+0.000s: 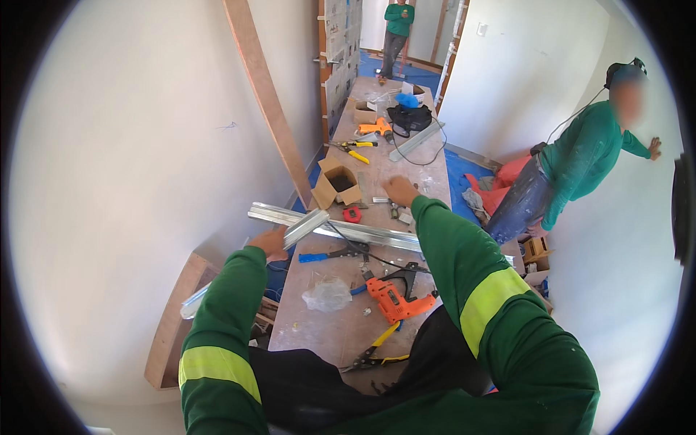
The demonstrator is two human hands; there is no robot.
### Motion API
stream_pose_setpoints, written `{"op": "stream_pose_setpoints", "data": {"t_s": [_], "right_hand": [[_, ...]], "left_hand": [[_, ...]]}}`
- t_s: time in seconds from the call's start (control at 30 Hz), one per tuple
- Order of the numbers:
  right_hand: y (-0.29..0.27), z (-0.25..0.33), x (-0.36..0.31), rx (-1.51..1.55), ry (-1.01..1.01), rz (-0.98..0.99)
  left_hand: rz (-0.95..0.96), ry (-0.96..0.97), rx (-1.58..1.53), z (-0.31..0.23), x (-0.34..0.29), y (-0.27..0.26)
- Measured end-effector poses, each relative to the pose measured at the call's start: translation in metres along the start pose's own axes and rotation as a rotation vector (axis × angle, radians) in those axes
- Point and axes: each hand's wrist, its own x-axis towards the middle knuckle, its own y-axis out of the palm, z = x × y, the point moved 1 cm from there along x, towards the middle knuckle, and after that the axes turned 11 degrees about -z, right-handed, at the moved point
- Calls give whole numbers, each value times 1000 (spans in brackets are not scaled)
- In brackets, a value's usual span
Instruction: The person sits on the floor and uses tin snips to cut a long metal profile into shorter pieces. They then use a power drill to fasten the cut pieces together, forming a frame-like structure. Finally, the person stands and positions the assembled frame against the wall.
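Note:
My left hand [270, 244] is closed around a galvanized metal channel [306, 228], held at a slant off the table's left edge. Its lower end shows beyond my left sleeve. A longer metal channel [362, 232] lies across the table between my arms. Beyond it, my right hand [400, 190] is low over the tabletop with its fingers curled; what they hold, if anything, is hidden. Close by that hand are a short silver piece [380, 199] and small metal parts. A red tape measure [351, 214] sits between my hands. Nearer me is a blue-handled tool [326, 255], perhaps a riveter.
On the long table [304, 319] are an orange drill [395, 299], yellow-handled snips [377, 348], a plastic bag [328, 293], an open carton [337, 185] and a second drill [377, 129]. One person [580, 159] leans on the right wall; another [397, 32] stands beyond the far end.

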Motion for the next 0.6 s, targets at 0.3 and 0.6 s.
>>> {"op": "stream_pose_setpoints", "data": {"t_s": [0.3,0.6], "right_hand": [[-8,-17,-35,-126,-22,665],[3,27,-23,91,46,614]], "left_hand": [[203,-5,29,-3,-1,0],[319,69,25,-81,-1,-13]]}}
